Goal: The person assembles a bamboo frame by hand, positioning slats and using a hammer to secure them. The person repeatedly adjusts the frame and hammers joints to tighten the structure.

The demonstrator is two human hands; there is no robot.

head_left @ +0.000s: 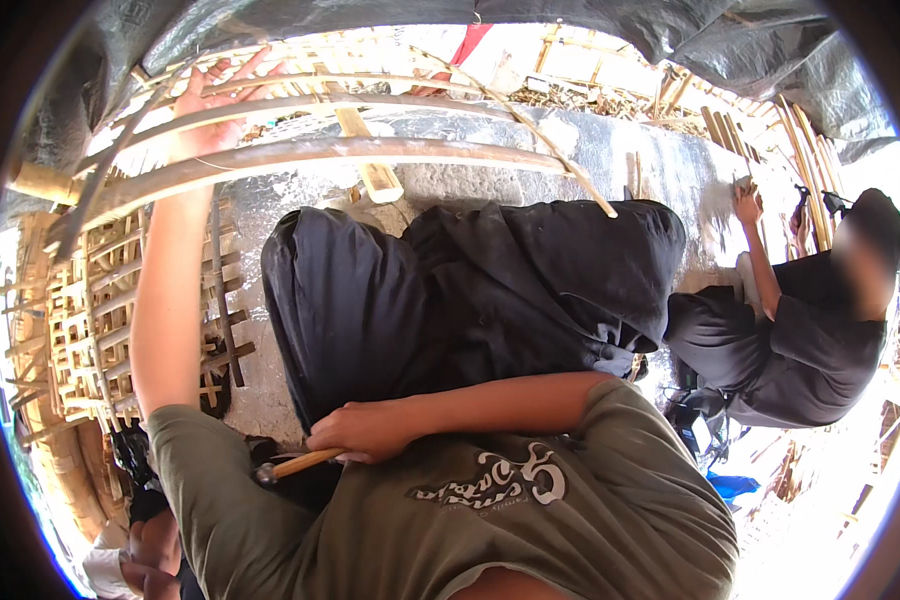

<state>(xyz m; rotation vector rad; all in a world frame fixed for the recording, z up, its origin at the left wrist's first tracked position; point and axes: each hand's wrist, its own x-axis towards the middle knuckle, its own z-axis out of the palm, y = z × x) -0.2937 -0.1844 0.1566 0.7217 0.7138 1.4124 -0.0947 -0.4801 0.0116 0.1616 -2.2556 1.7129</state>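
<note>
My left arm reaches out to the upper left, and my left hand point(208, 112) is behind the long bamboo strips point(330, 152), its fingers spread. Whether its palm touches a strip I cannot make out. Bent across my belly, my right arm ends in my right hand point(362, 432), closed round a wooden-handled tool point(308, 463). A small metal end shows at the tool's left tip; the rest is hidden under my fingers, so its kind is unclear. Beyond my knees, a short flat wooden piece point(378, 182) lies under the strips.
Black trousers point(470, 290) cover my bent legs. A woven bamboo lattice point(100, 320) stands at my left. To the right sits another person in dark clothes point(800, 340), one hand on the grey ground. Dark plastic sheeting point(750, 70) hangs overhead. Bamboo poles point(810, 170) lean at the far right.
</note>
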